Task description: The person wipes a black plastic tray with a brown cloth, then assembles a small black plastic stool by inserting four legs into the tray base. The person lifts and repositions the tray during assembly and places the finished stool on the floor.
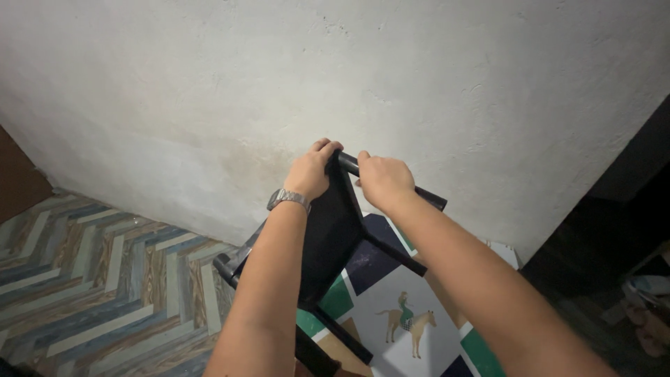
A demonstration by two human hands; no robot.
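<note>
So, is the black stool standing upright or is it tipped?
Tipped. The black stool leans over: its seat faces sideways and its legs point outward, while the left hand and right hand hold its top edge.

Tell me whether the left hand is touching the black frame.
Touching. The head view shows the left hand with its fingers curled over the top bar of the black frame, beside the right hand.

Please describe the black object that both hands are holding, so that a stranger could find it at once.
Start at the big pale plaster wall. In front of it, the left hand and right hand each close their grip on a black stool, tipped up over a patterned mat. It alone is plain black, with round tube legs.
</note>
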